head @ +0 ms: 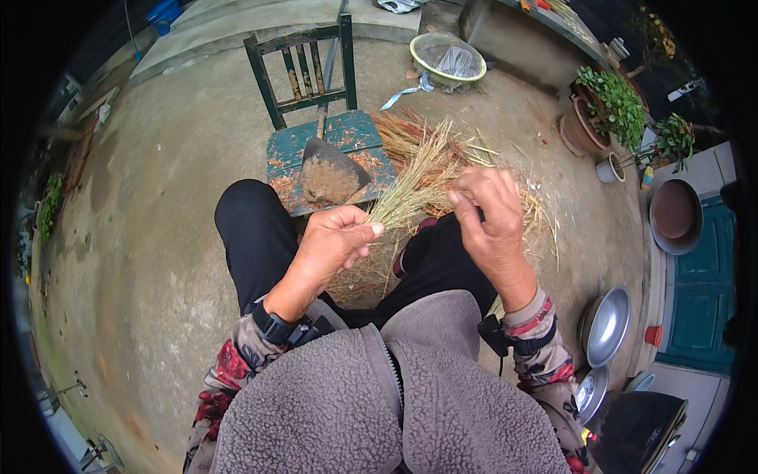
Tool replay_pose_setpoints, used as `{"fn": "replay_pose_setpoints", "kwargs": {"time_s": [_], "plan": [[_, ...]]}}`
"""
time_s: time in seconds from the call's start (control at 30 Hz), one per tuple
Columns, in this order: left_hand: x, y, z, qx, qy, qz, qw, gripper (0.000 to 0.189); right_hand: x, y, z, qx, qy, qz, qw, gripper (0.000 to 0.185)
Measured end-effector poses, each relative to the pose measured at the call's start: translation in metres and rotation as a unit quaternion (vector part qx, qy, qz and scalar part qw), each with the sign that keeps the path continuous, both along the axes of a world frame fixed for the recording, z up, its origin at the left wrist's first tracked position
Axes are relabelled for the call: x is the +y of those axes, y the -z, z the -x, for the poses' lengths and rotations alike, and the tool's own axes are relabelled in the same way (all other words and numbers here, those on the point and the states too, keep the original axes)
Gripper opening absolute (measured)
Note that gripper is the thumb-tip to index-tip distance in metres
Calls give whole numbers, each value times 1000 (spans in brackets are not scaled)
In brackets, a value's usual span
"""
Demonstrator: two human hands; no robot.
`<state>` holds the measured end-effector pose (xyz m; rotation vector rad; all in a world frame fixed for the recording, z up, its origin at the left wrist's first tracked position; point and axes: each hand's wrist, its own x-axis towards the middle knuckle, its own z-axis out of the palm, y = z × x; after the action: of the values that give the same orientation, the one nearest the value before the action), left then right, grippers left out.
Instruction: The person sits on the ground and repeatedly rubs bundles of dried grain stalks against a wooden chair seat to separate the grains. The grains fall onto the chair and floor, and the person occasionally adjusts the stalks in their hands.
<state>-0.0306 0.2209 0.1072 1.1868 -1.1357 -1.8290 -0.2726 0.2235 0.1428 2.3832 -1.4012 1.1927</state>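
Note:
My left hand (343, 237) is closed around the stem end of a small bunch of dry plant stalks with seed heads (414, 172), which fans away from me to the upper right. Raised at the right of the bunch is my right hand (488, 207), its fingers curled and thumb apart; whether it pinches any fine strands cannot be told. Beyond my left hand, a metal shovel blade (334, 172) with brown soil-like matter lies on a green wooden chair (355, 127) strewn with reddish husks. A pile of reddish and straw-coloured stalks (397, 133) lies beside the chair, partly behind the bunch.
A green-rimmed basin (448, 56) holding clear plastic sits beyond the pile. Potted plants (586, 127) stand at the right, with metal bowls (608, 326) and a dark pot (636, 426) nearer me. Loose straw (536, 219) litters the concrete by my right hand. Steps (207, 35) rise at the far side.

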Motion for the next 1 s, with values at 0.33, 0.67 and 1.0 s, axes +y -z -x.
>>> {"fn": "replay_pose_setpoints", "kwargs": {"time_s": [0.33,0.67,1.0], "plan": [[3,-5,5,-12,10,25,1000,14,13,7,-43,48,-38,-67,996,15],[5,-8,6,-26,13,19,999,13,10,20,-39,156,-73,-8,985,19],[0,-7,3,11,-19,-20,1000,13,10,28,-29,-129,-10,-122,984,15]]}}
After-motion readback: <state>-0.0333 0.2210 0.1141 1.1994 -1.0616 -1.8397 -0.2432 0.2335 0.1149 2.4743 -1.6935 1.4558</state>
